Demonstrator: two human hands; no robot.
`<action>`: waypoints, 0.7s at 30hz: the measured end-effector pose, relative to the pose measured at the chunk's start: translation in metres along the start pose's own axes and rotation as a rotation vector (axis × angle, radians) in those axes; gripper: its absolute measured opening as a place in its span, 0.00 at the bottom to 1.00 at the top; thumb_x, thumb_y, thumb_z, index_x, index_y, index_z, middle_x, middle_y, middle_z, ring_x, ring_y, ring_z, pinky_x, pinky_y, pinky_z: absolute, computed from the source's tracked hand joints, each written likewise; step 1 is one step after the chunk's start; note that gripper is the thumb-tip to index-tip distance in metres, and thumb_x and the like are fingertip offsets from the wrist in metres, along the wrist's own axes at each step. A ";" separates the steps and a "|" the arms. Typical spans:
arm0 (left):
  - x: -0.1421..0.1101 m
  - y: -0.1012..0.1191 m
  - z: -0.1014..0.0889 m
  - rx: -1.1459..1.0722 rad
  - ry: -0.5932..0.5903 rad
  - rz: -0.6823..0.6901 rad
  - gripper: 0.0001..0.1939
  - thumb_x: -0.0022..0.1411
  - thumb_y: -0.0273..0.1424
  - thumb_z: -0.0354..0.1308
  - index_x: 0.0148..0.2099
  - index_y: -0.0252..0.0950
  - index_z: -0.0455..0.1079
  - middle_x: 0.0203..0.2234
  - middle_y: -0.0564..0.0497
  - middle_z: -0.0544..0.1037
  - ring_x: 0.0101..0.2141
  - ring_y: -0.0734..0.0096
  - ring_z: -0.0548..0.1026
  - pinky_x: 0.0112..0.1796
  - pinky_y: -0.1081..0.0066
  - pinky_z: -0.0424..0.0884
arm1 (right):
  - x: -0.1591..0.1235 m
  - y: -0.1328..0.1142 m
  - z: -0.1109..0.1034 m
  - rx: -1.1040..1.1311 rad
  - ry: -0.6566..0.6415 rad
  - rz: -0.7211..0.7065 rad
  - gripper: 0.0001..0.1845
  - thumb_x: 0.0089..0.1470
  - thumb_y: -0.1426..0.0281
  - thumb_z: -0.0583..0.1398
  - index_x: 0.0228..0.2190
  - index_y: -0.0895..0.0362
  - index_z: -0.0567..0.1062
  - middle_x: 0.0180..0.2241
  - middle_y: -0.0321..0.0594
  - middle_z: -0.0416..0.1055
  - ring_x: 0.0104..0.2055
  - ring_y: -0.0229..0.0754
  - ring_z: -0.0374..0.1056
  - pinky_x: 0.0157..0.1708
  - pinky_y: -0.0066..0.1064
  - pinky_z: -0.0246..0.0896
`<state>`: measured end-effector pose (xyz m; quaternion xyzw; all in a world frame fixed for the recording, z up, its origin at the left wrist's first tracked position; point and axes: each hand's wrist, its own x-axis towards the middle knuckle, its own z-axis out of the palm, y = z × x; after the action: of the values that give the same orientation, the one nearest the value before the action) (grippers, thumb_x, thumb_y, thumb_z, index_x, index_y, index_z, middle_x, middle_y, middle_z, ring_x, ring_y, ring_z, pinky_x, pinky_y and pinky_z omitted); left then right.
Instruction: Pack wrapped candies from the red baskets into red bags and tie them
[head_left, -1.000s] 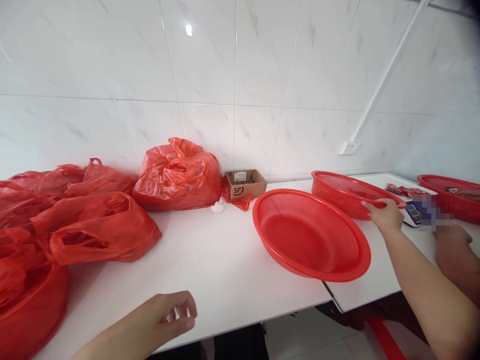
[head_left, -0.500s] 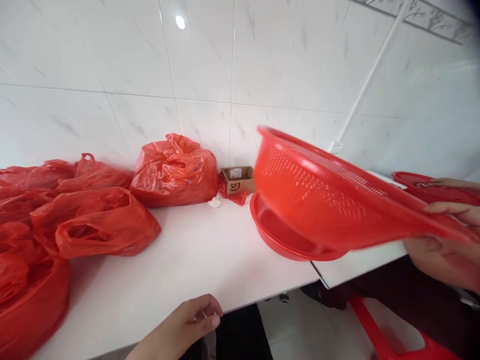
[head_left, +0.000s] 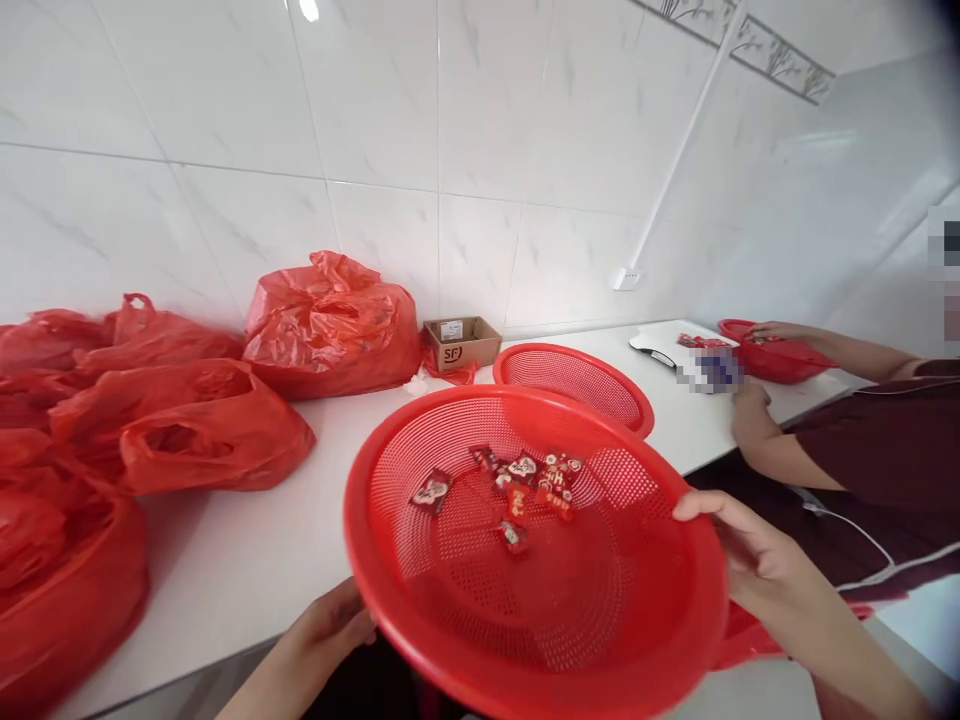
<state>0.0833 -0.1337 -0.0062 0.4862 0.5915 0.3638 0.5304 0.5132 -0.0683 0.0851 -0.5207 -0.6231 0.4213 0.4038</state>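
A round red plastic colander (head_left: 570,610) is tilted toward me in front of the table edge, above my lap. Several small wrapped candies (head_left: 517,470) in red and dark red wrappers lie inside, toward its far side. My right hand (head_left: 750,545) grips its right rim, thumb on top and fingers underneath. At the left rim, my left hand (head_left: 326,625) is closed against the edge, its fingertips partly hidden behind the colander. Just beyond, a second red colander (head_left: 592,385) stands on the white table, partly covered by the first.
Red plastic bags (head_left: 217,430) fill the left of the table. A small cardboard box (head_left: 461,345) stands by the tiled wall. At right, a co-worker's arm (head_left: 847,345) reaches into another red basket (head_left: 787,360), near a scale (head_left: 660,350). A red stool (head_left: 757,640) is below.
My right hand has lifted the far right colander off the table and brought it left and toward me, so its candies now show. My left hand has come to its left rim.
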 end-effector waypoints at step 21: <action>-0.015 -0.037 -0.016 0.052 0.005 -0.054 0.23 0.61 0.53 0.52 0.44 0.39 0.72 0.34 0.51 0.72 0.37 0.65 0.70 0.43 0.65 0.66 | 0.093 0.072 0.100 -0.118 0.013 -0.024 0.40 0.57 0.53 0.59 0.64 0.52 0.52 0.37 0.43 0.77 0.31 0.46 0.76 0.42 0.45 0.72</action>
<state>0.0601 -0.1563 -0.0344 0.4828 0.6148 0.3352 0.5259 0.4292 0.0206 -0.0089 -0.5386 -0.6505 0.3758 0.3815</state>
